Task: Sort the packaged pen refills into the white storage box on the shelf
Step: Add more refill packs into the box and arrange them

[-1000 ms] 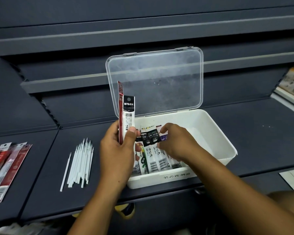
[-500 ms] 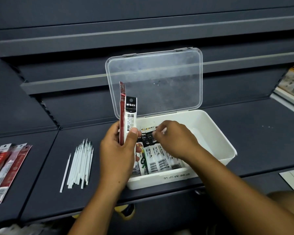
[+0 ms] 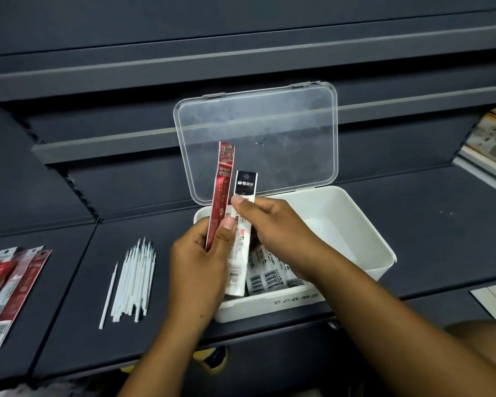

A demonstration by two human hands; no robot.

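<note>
The white storage box (image 3: 364, 233) stands on the dark shelf with its clear lid (image 3: 258, 138) propped open behind it. Several refill packs (image 3: 269, 275) lie flat in its left half. My left hand (image 3: 201, 262) holds a red refill pack (image 3: 222, 184) upright over the box's left edge. Beside it stands a black-and-white refill pack (image 3: 245, 184), pinched by my right hand (image 3: 275, 227) near its black top. Its lower end runs down past my left hand's fingers into the box.
A bundle of loose white refill tubes (image 3: 132, 279) lies on the shelf left of the box. Several red packaged refills (image 3: 9, 293) lie at the far left edge. Printed stock (image 3: 493, 138) sits on the shelf at the far right.
My right hand has left the packs lying in the box and come up to pinch the black-and-white pack. The red pack has turned its face toward me.
</note>
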